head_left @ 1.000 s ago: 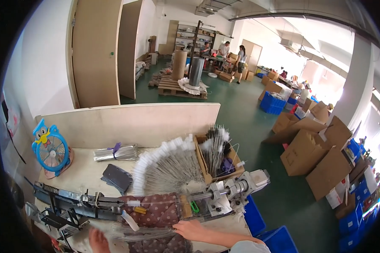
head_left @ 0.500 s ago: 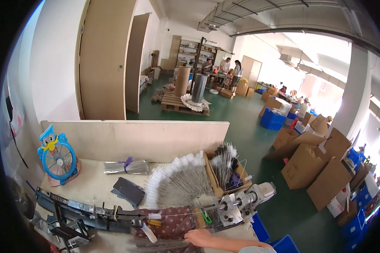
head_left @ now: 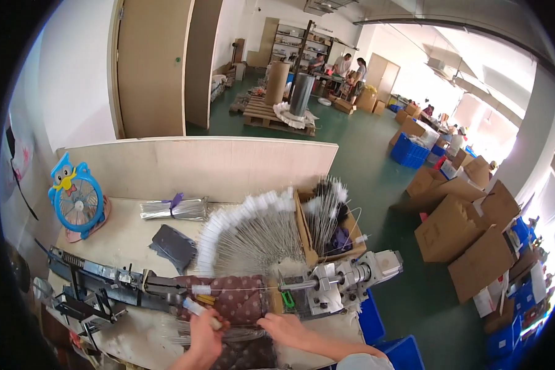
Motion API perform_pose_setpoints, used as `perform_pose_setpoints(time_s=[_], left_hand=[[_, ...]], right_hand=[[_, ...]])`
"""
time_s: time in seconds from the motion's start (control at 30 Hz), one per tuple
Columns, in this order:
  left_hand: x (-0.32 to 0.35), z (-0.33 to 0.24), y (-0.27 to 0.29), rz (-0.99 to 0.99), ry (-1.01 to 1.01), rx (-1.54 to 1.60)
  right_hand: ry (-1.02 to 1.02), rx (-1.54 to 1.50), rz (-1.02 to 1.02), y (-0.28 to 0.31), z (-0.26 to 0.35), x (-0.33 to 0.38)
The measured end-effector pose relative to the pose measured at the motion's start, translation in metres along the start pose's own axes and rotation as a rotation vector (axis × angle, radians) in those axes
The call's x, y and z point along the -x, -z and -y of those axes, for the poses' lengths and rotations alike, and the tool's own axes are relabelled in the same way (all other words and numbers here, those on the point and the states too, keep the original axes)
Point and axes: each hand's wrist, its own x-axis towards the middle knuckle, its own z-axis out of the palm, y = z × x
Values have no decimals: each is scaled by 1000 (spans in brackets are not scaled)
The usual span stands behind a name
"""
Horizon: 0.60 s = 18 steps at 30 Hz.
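My left hand [head_left: 205, 333] is closed around a white-handled tool [head_left: 193, 306], whose pale end pokes out past the fingers. A bundle of thin metal wires [head_left: 245, 335] lies across the brown dotted cloth [head_left: 243, 305] between my hands. My right hand [head_left: 282, 328] rests by the right ends of these wires, fingers curled; what they pinch is too small to make out. Beyond the hands, a long thin rod with a white sleeve [head_left: 201, 289] runs to the metal clamp machine [head_left: 336, 287]. A green clip [head_left: 288, 300] and yellow pieces [head_left: 206, 299] sit near it.
Many white-tipped wires [head_left: 253, 231] fan out behind the cloth, beside a cardboard box [head_left: 308, 237] of brushes. A dark metal rail [head_left: 114, 283] and black bracket [head_left: 86, 311] stand at left. A blue fan [head_left: 77, 200], tied wires [head_left: 174, 209] and dark pads [head_left: 174, 246] lie farther back.
My left hand has come into view and taken hold of the white-handled tool, which lay on the cloth before. My right hand has shifted slightly relative to the wires. The view has tilted down.
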Motion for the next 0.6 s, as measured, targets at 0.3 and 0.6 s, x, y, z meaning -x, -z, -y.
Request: perform_pose_setpoints(time_s=[0.3,0.6], left_hand=[[67,-81,15,68,-94,217],[45,-54,-11,792,-30,-603]], right_hand=[[-173,87,189,37,40,-3],[-163,105,-595,172,-1,12]])
